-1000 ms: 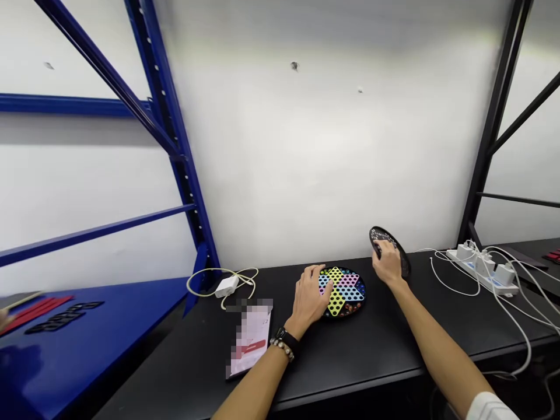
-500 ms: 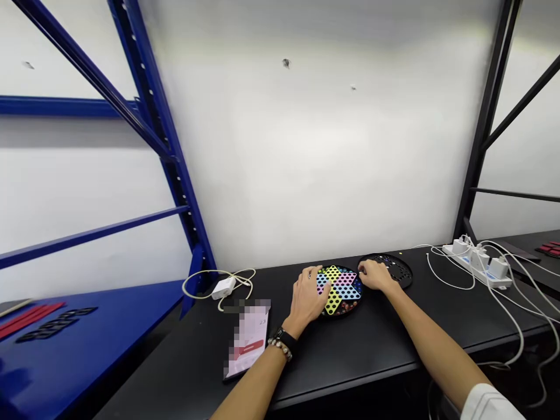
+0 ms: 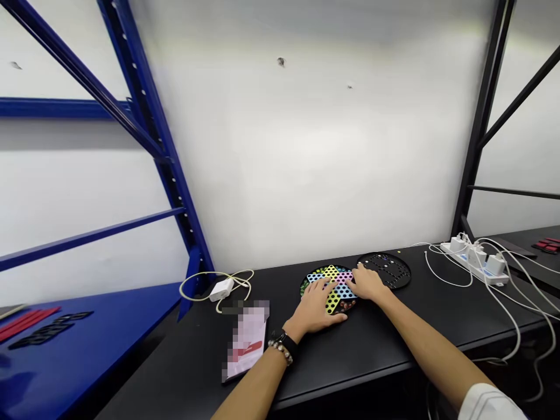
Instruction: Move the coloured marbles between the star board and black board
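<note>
Black tabletop [image 3: 359, 356] before a white wall [image 3: 315, 146], as seen through my remote head-camera feed. Left hand [image 3: 315, 309]: palm down, fingers extended and thumb spread wide, lying over the left and near part of the round star-patterned board [image 3: 343, 291]. Right hand [image 3: 366, 283]: fingers bent at the board's right side; whether they grip it I cannot tell. The board thus lies flat beneath the left hand and to the left of the right. Beyond the right hand, just beside the board, I note a dark perforated disc [image 3: 394, 272], lying flat. Farther out: a phone [image 3: 249, 344] and a white adapter [image 3: 222, 289] at left, a loaded power strip [image 3: 483, 273] at right.
</note>
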The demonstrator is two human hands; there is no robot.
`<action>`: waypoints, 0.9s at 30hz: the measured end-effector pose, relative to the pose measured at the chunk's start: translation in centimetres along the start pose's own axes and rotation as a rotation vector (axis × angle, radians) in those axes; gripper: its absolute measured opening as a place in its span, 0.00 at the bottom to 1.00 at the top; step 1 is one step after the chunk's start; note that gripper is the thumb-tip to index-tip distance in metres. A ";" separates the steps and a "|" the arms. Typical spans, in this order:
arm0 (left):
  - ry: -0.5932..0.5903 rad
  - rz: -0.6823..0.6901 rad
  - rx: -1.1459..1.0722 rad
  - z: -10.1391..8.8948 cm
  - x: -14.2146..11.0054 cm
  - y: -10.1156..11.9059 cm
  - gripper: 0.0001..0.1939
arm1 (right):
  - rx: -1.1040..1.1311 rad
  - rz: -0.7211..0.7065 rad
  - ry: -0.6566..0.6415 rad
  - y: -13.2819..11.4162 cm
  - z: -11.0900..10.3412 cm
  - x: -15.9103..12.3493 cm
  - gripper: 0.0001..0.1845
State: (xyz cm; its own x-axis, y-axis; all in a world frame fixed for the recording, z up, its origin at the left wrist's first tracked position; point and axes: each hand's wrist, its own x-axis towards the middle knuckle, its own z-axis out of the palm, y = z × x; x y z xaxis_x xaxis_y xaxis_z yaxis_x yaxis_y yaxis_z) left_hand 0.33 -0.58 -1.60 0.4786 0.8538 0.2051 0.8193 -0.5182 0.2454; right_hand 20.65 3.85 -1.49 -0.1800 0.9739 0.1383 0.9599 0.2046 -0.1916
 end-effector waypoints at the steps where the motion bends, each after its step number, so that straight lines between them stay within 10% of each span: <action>1: 0.002 -0.004 0.005 0.1 0.0 0.1 0.45 | -0.002 0.007 0.003 -0.2 0.2 0.0 0.24; 27: 0.052 0.035 0.005 1.1 0.3 -0.4 0.39 | 0.087 0.073 0.108 -0.9 1.4 -0.4 0.15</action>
State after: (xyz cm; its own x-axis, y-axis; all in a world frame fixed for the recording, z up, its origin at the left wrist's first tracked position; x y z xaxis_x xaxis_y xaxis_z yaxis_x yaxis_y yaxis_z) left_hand 0.46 -0.07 -2.65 0.4895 0.8315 0.2626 0.8041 -0.5469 0.2329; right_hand 19.52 3.36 -2.76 -0.0818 0.9711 0.2242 0.9466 0.1461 -0.2875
